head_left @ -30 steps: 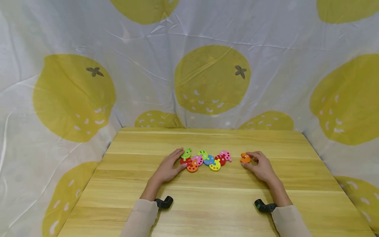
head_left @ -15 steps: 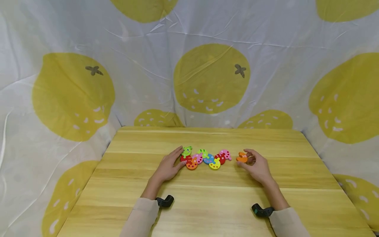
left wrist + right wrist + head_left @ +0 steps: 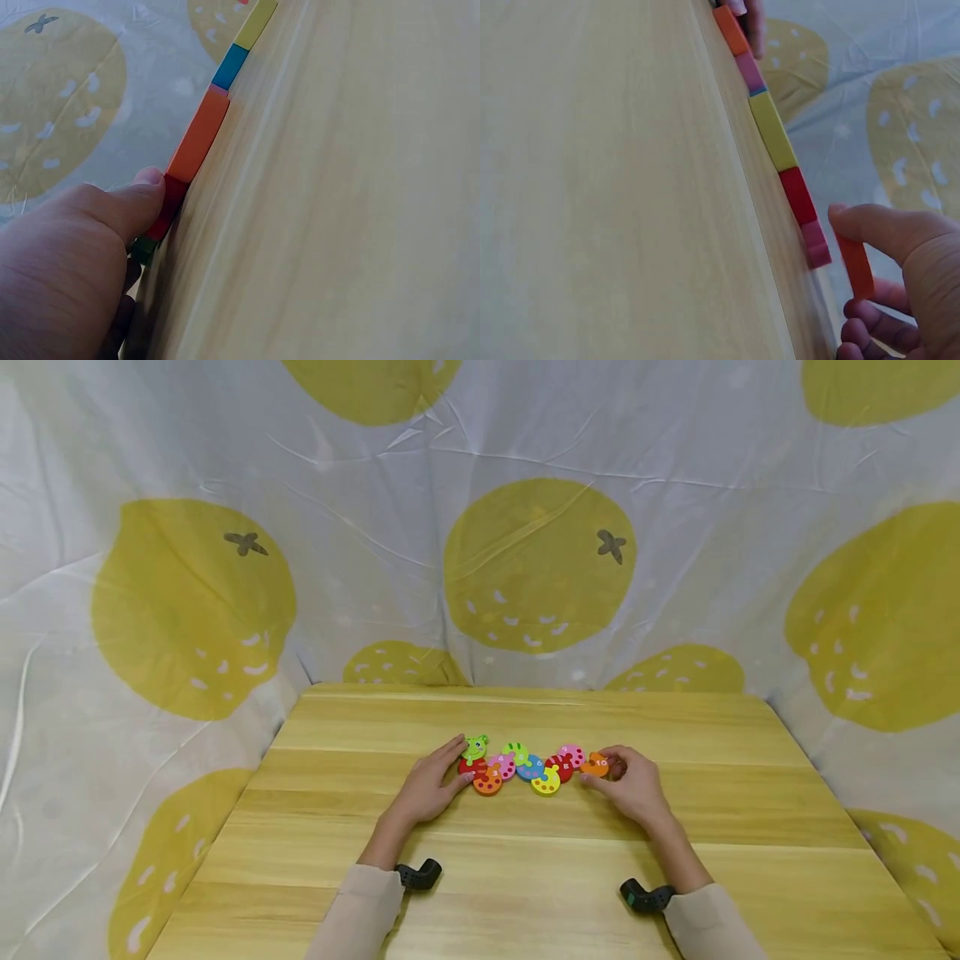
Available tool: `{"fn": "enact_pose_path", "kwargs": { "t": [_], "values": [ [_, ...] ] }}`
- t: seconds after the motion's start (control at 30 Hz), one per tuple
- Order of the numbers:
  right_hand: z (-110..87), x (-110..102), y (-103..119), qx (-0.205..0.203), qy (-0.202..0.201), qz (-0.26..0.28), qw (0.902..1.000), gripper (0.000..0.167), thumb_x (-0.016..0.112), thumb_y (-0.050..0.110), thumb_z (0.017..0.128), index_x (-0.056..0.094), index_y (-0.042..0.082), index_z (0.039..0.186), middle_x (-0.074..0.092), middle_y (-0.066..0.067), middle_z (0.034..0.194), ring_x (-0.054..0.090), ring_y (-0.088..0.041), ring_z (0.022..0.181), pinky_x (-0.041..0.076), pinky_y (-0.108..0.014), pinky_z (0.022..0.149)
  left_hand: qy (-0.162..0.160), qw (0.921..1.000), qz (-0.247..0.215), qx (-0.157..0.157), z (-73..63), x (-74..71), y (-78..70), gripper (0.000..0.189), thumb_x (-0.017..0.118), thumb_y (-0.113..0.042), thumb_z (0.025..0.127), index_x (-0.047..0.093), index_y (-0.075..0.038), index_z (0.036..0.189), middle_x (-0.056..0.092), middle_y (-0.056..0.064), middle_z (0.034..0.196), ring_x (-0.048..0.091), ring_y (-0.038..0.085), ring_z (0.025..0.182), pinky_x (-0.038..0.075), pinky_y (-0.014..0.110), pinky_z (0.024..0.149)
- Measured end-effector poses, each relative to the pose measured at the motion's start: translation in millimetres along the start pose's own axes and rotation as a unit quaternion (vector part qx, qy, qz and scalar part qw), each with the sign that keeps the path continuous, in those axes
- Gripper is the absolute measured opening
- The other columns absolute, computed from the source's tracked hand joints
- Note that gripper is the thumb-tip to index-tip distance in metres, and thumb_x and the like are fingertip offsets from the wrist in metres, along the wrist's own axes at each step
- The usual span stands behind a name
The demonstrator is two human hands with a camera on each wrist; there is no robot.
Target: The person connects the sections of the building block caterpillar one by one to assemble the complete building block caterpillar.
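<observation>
A caterpillar number puzzle (image 3: 530, 767) of joined coloured pieces lies on the wooden table, its green smiling head (image 3: 476, 747) at the left end. My left hand (image 3: 426, 785) holds that end, the thumb against the edge of the red piece (image 3: 174, 201) and the fingers by the head. With thumb and fingers, my right hand (image 3: 633, 782) pinches an orange puzzle piece (image 3: 855, 264) marked 10. This piece is tilted and raised a little, just right of the pink end piece (image 3: 816, 246), and a narrow gap shows between them in the right wrist view.
The wooden tabletop (image 3: 525, 877) extends around the puzzle. A pale cloth with yellow fruit prints (image 3: 540, 564) hangs behind the table and at its sides. Each wrist wears a black camera mount, such as the right one (image 3: 643, 896).
My right hand has carried the orange piece leftward, from well apart to close beside the pink end piece. My left hand has stayed at the head end.
</observation>
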State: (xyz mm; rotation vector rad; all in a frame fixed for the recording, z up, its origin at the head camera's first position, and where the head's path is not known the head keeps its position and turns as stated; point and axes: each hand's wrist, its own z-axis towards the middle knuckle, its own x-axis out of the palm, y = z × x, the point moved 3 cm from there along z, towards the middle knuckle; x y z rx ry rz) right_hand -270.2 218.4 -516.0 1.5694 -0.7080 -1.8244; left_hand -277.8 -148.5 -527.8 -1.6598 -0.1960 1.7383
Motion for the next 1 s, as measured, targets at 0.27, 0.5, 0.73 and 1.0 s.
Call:
{"fn": "enact_pose_path", "kwargs": {
  "t": [0.27, 0.5, 0.73, 1.0],
  "values": [
    [2.5, 7.3, -2.0, 0.013, 0.000, -0.009, 0.9999, 0.055, 0.091, 0.038, 0.077, 0.071, 0.006, 0.117, 0.067, -0.009, 0.096, 0.056, -0.020, 0.085, 0.047, -0.027, 0.075, 0.000, 1.0000, -0.001, 0.003, 2.1, 0.8, 0.2, 0.063, 0.060, -0.039, 0.104, 0.042, -0.013, 0.159, 0.032, -0.001, 0.169, 0.035, 0.028, 0.154, 0.031, 0.055, 0.122],
    [4.7, 11.1, 2.1, 0.028, -0.006, -0.028, 0.9992, 0.050, 0.091, 0.037, 0.075, 0.072, 0.005, 0.109, 0.067, -0.008, 0.091, 0.057, -0.019, 0.081, 0.048, -0.027, 0.070, -0.012, 0.9998, 0.002, 0.014, 2.4, 1.1, 1.1, 0.062, 0.062, -0.037, 0.103, 0.045, -0.011, 0.157, 0.034, 0.002, 0.168, 0.038, 0.031, 0.152, 0.032, 0.057, 0.121],
    [4.3, 10.8, 5.7, 0.043, 0.009, -0.035, 0.9984, 0.049, 0.091, 0.033, 0.074, 0.072, 0.002, 0.107, 0.064, -0.010, 0.090, 0.055, -0.021, 0.081, 0.045, -0.030, 0.070, -0.006, 0.9999, -0.003, 0.011, 0.6, 4.1, 1.2, 0.063, 0.061, -0.038, 0.103, 0.044, -0.011, 0.157, 0.033, 0.001, 0.168, 0.037, 0.031, 0.152, 0.031, 0.058, 0.122],
    [5.0, 8.9, -0.8, 0.035, 0.039, -0.022, 0.9984, 0.058, 0.091, 0.045, 0.075, 0.072, 0.003, 0.111, 0.066, -0.008, 0.095, 0.058, -0.020, 0.086, 0.049, -0.030, 0.074, 0.012, 0.9991, -0.040, -0.003, -1.9, -5.0, 5.2, 0.067, 0.061, -0.043, 0.103, 0.041, -0.014, 0.159, 0.034, 0.002, 0.168, 0.033, 0.031, 0.155, 0.028, 0.056, 0.125]
  ]
}}
